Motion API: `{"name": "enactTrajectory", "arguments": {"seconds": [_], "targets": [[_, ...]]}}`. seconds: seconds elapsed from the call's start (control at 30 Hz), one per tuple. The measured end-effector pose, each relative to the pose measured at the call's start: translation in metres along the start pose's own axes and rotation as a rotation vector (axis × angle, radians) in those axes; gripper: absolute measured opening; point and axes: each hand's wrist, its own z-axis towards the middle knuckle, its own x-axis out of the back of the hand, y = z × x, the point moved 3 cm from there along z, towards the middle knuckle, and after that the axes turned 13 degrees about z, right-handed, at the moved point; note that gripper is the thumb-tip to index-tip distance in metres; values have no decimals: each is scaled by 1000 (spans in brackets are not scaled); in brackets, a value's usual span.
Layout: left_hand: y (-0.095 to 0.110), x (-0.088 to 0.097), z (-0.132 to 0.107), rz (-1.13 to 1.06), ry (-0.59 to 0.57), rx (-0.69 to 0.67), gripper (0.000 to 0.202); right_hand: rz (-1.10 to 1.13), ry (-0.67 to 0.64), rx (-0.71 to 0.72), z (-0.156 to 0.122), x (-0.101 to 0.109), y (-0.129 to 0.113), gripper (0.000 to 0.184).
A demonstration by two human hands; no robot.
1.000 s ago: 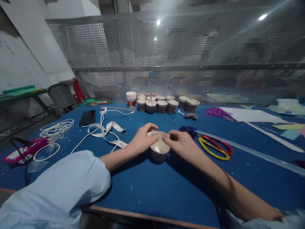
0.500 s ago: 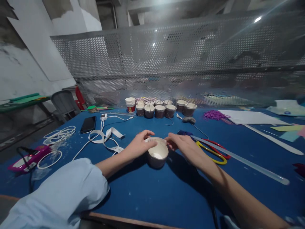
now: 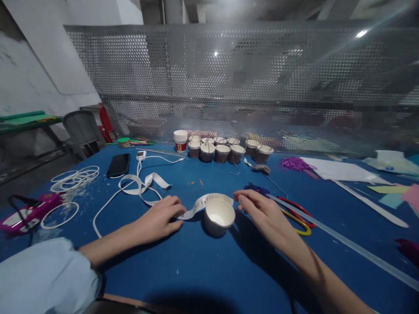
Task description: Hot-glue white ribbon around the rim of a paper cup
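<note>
A small white cup [image 3: 218, 216] stands on the blue table [image 3: 209, 266] in front of me. A white printed ribbon [image 3: 196, 205] runs round the cup's far rim and off to the left. My left hand [image 3: 159, 219] lies left of the cup, fingers curled and pinching the ribbon against the table. My right hand [image 3: 260, 209] is just right of the cup, fingertips pinched on the ribbon's end at the rim.
A row of filled cups [image 3: 222, 150] and a cup stack [image 3: 180, 139] line the far edge before a perforated metal screen. A phone [image 3: 118, 165], white rings [image 3: 75, 176], cable, red and yellow hoops [image 3: 297, 218], a clear rod [image 3: 343, 242], purple threads and paper sheets lie around.
My left hand has slid left, away from the cup, drawing the ribbon out along the table. My right hand stays at the cup's right rim.
</note>
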Motion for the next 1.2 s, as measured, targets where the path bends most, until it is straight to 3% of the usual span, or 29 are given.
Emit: {"name": "enactTrajectory", "arguments": {"seconds": [0.1,0.3,0.53,0.63,0.77,0.83,0.93,1.07,1.2], "targets": [[-2,1,10,174,39,-64,27,-32,-23,-17,-6,-1,1,32],[0,39,25,417,378,29,30,-109,-40,-4,-19,5,4,22],[32,61,48,143,510,87,30,-152,-35,41,-21,5,4,21],[37,59,61,-85,484,101,26,-176,0,130,-20,2,-3,20],[27,45,77,-479,287,179,19,-213,1,261,-11,-5,-8,23],[20,35,80,-660,171,244,25,-234,-41,289,-1,-11,-9,27],[12,22,73,-871,93,319,45,-235,-175,226,16,-21,-6,31],[6,15,48,-882,77,322,52,-289,-261,109,31,-28,-6,20],[6,21,18,-633,148,369,25,-397,-239,48,27,-27,-10,17]]}}
